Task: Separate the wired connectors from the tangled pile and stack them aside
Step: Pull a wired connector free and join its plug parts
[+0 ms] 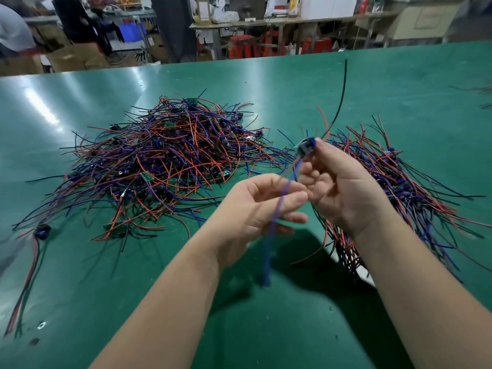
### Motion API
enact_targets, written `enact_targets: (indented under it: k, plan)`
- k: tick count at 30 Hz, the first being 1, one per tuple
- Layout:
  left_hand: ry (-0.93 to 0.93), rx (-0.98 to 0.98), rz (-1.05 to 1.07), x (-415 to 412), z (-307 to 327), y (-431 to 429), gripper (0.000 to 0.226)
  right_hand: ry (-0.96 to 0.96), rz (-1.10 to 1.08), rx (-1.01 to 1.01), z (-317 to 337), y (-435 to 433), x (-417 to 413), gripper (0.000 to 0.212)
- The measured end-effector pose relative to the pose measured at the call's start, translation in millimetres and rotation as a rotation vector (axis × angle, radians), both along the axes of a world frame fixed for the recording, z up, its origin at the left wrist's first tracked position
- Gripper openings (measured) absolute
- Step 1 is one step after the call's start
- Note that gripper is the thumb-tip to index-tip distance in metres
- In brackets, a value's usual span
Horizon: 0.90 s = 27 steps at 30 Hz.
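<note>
A big tangled pile of red, blue and black wired connectors lies on the green table left of centre. A sorted stack of the same pieces lies to the right, wires roughly aligned. My right hand pinches a blue connector above the table between the two heaps; its black wire arcs up and away. My left hand is just below it, fingers curled round that connector's blue wire, which hangs blurred toward me.
One stray connector with red and black wires lies at the table's left edge. A small metal bit sits near the front left. Beyond the table's far edge are benches, red stools and cardboard boxes.
</note>
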<state>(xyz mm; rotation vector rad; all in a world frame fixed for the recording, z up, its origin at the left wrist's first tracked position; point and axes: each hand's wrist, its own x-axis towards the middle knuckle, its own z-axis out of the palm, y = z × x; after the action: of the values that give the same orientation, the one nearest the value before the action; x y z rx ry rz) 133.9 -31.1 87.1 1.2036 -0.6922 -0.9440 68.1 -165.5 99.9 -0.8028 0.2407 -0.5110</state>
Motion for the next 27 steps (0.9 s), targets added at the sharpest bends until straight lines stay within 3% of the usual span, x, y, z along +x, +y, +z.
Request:
enact_targets:
  k: [3, 7, 11, 15, 20, 27]
  plan:
    - [0.01, 0.155, 0.025, 10.3, 3.8, 3.2, 0.019, 0.017, 0.078, 0.013, 3.5, -14.4, -8.8, 0.01]
    - [0.092, 0.116, 0.188, 13.3, 6.0, -0.9, 0.048, 0.204, 0.187, -0.24, 1.7, -17.3, -13.6, 0.006]
    - [0.055, 0.091, 0.222, 6.5, -1.3, -3.2, 0.032, 0.354, 0.256, -0.426, -7.7, -9.7, -8.8, 0.006]
    - [0.06, 0.172, 0.214, 9.0, -7.0, -3.5, 0.026, 0.414, 0.228, -0.477, -10.1, -9.3, -7.6, 0.013]
    - [-0.006, 0.263, 0.099, 9.9, -8.7, -1.9, 0.011, 0.47, 0.014, -0.391, -5.9, -17.8, -8.7, 0.014]
    - [-0.109, 0.384, -0.016, 2.1, -11.5, -2.5, 0.015, 0.464, -0.353, -0.401, -5.6, -39.4, -14.6, 0.013]
